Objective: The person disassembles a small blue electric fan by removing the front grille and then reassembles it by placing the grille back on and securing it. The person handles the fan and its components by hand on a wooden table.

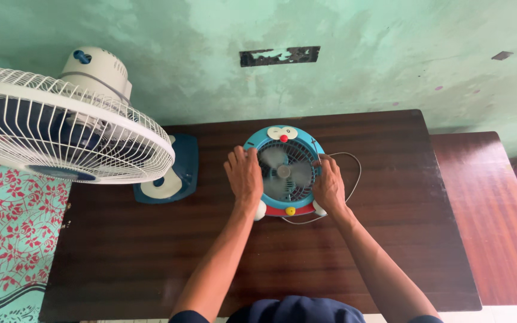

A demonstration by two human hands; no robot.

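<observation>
A small blue cartoon-faced fan (285,170) lies near the back edge of the dark wooden table (151,251), at its middle. The left hand (244,174) clasps its left rim, the right hand (329,185) its right rim, fingers curled over the edge. Bare tabletop stretches in front and to the right. A large white fan (61,128) overhangs the left corner, its base (175,173) partly hidden. A thin cord (354,173) loops behind the right hand.

Single head-worn view, looking steeply down from above the near edge of the dark wooden table (151,251), facing the far green wall (360,60); close range, forearms reach in from the near side
</observation>
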